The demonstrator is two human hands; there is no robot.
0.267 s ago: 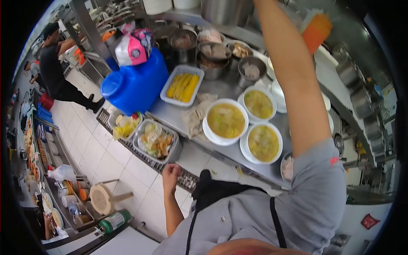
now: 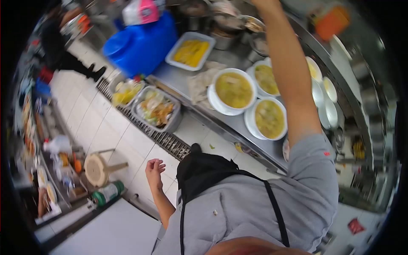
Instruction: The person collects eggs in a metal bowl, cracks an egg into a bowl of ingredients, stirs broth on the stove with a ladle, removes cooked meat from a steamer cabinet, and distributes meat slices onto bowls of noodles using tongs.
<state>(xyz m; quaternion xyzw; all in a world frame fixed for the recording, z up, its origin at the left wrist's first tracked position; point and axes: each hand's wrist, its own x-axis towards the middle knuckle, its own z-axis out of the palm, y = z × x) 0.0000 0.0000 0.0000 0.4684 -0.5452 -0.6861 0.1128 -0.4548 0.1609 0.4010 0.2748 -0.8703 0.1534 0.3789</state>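
My right forearm (image 2: 291,72) stretches up over the steel counter, and its hand is cut off by the top edge. Beneath and beside the arm stand three white bowls of yellowish soup with pale greens: a front-left bowl (image 2: 233,89), a nearer bowl (image 2: 269,119) and a far bowl (image 2: 266,79) partly behind the arm. My left hand (image 2: 154,170) hangs low over the tiled floor, fingers loosely bent and a little apart, holding nothing. Nearest to it is a grey bin of food scraps (image 2: 156,109), which it does not touch.
A folded cloth (image 2: 204,83) and a basket of yellow food (image 2: 191,52) lie by a blue container (image 2: 142,44). White dishes (image 2: 328,114) line the counter's right side. A plastic stool (image 2: 97,170), a green cylinder (image 2: 108,192) and a person (image 2: 55,42) are at left.
My view has tilted and shifted, so the counter and bowls sit higher in the picture. My left hand appears farther left, its fingers more spread. White dishes now show right of the arm.
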